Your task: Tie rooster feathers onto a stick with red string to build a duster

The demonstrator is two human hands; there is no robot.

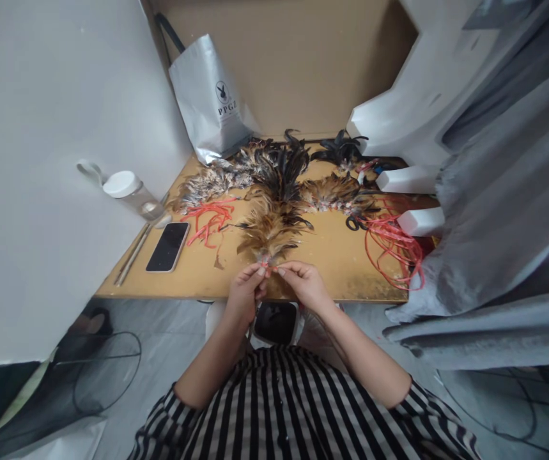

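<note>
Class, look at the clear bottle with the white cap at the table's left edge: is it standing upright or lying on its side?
Lying on its side. The bottle rests lengthwise beside the phone, white cap pointing left.

Silver bag [209, 102] — printed "PPGZ" in dark letters beneath a round rabbit-head logo, on its front face. No other text legible on anything else.

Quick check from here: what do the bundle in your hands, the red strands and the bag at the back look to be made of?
The bundle looks like real feathers: tan and dark barbs, fanned, soft sheen. The red strands seem thin plastic or coated cord, since they hold springy loops; which one is unclear. The bag looks like silvery coated paper or foil, creased and matte-shiny. Left hand and right hand pinch the bundle's base.
</note>
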